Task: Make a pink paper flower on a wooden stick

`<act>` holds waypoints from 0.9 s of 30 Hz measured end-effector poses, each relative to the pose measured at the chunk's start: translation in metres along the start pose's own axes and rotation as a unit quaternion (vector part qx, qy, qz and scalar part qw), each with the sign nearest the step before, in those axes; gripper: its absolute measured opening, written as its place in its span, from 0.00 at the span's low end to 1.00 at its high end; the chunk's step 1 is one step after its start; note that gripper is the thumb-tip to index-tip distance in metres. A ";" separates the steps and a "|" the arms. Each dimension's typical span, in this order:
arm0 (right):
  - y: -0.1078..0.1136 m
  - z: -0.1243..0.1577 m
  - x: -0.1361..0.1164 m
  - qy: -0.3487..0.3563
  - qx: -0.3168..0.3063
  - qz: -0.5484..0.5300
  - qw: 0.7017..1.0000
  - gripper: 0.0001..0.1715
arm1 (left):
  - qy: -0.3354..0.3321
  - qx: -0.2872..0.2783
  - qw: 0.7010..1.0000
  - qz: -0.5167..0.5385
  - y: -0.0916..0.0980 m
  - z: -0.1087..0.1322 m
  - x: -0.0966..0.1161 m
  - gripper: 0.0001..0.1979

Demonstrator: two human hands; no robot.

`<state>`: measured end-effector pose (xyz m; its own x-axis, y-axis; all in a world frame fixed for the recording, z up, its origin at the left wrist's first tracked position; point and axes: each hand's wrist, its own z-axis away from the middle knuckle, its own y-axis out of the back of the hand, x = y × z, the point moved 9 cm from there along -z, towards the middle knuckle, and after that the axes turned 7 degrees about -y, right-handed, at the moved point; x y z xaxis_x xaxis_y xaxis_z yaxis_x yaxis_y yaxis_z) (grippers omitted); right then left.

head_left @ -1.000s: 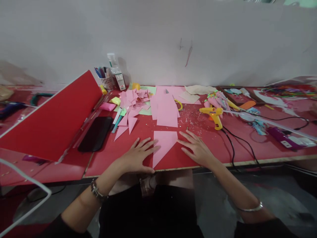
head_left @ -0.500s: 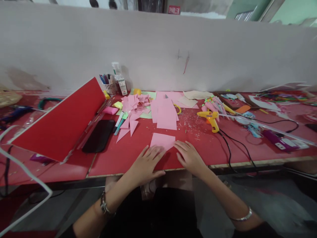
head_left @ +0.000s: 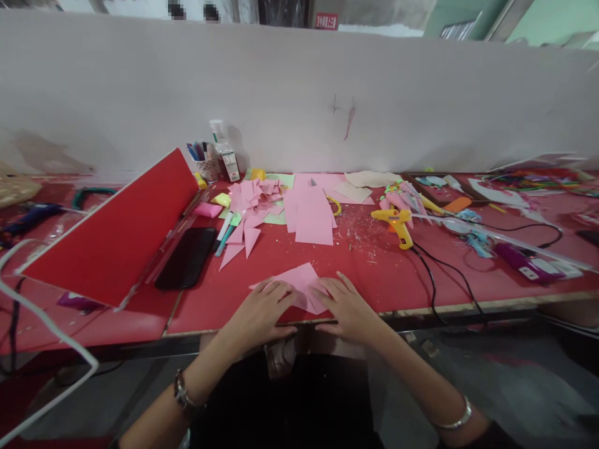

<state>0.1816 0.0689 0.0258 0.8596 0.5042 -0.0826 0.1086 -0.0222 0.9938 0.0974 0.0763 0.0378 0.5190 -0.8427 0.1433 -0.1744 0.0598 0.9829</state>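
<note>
A sheet of pink paper [head_left: 302,279] lies turned at an angle near the front edge of the red table. Over its left side rests my left hand [head_left: 264,312], palm down with the fingers stretched out and the thumb apart. My right hand [head_left: 349,307] touches the paper's right side, its fingers spread and lightly bent. Neither hand grips the paper. Both hands hide parts of its left and right corners. Beyond it lie stacked pink paper strips [head_left: 313,218], with yellow-handled scissors [head_left: 335,206] partly under them.
To the left are a black phone [head_left: 186,257], a tilted red board [head_left: 121,231] and a heap of folded pink pieces [head_left: 253,202]. A yellow glue gun [head_left: 397,226] with a black cord lies at the right. A bottle [head_left: 225,153] and pen cup [head_left: 204,163] stand behind.
The pink paper has been turned to a slanted position and drawn nearer the table edge. My left hand has shifted left, and my right hand has come onto the paper.
</note>
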 end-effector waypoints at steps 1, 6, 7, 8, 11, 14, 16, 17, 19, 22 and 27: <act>0.000 0.000 -0.004 -0.005 0.004 0.007 1.000 0.36 | 0.004 0.000 1.000 0.001 -0.001 -0.001 0.003 0.24; 0.007 -0.001 -0.017 -0.015 0.021 -0.028 0.999 0.22 | 0.019 -0.005 1.000 -0.012 -0.004 -0.006 0.013 0.14; 0.008 -0.001 -0.016 -0.016 0.025 -0.037 0.999 0.21 | 0.011 -0.008 1.000 -0.014 -0.005 -0.006 0.014 0.12; 0.010 -0.001 -0.014 -0.015 0.029 -0.044 0.998 0.22 | -0.003 -0.007 1.000 -0.011 -0.005 -0.004 0.014 0.11; 0.011 0.000 -0.008 -0.004 0.031 -0.064 0.997 0.25 | -0.052 0.030 0.998 0.021 0.000 0.004 0.012 0.12; 0.011 -0.002 -0.005 -0.004 0.018 -0.094 0.995 0.24 | -0.061 0.074 0.993 0.062 0.004 0.014 0.001 0.12; 0.013 -0.003 -0.007 0.001 0.020 -0.104 0.994 0.20 | -0.038 0.080 0.992 0.086 0.004 0.018 -0.006 0.11; 0.015 -0.004 -0.009 0.007 0.028 -0.104 0.994 0.18 | -0.022 0.079 0.992 0.094 0.003 0.019 -0.009 0.11; 0.018 -0.006 -0.013 0.022 0.046 -0.096 0.994 0.16 | 0.003 0.075 0.992 0.098 0.001 0.017 -0.011 0.14; 0.017 -0.008 -0.015 0.034 0.053 -0.089 0.994 0.19 | 0.027 0.069 0.993 0.087 -0.001 0.012 -0.011 0.16; 0.007 -0.012 -0.006 0.025 0.030 -0.118 0.992 0.16 | 0.036 0.063 0.996 0.051 0.000 0.008 -0.010 0.12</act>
<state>0.1715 0.0762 0.0337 0.7816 0.5429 -0.3072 0.3345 0.0509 0.9410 0.0850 0.0806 0.0351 0.5507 -0.7952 0.2538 -0.3310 0.0711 0.9409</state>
